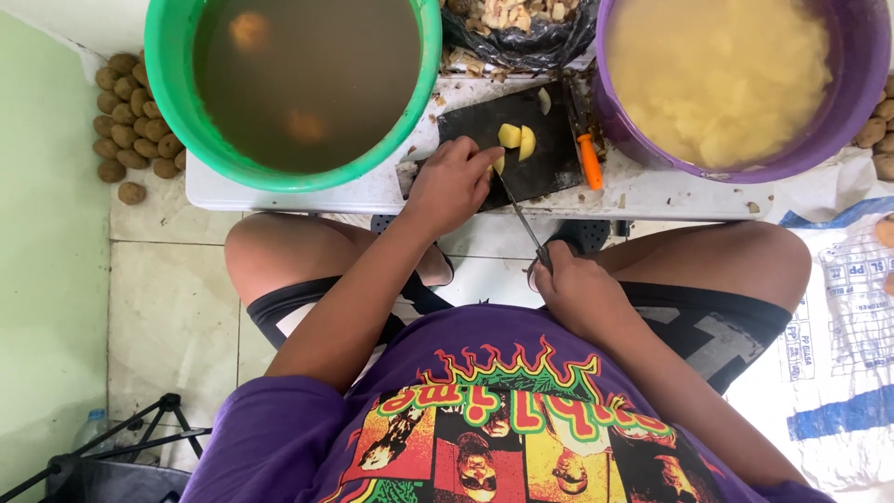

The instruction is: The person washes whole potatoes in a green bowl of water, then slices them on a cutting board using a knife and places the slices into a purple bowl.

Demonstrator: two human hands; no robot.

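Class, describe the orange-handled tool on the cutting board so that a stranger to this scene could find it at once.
Start at the big purple tub of pale cut potato at the top right. Just left of its rim lies the dark cutting board, and the orange-handled peeler rests at its right edge. Unlike the knife in the right hand, nobody holds it.

Glossy green round plastic bucket [177,112], glossy purple plastic tub [861,102], matt black flat cutting board [549,158], thin shiny metal knife blade [520,216], smooth orange plastic peeler handle [590,162].
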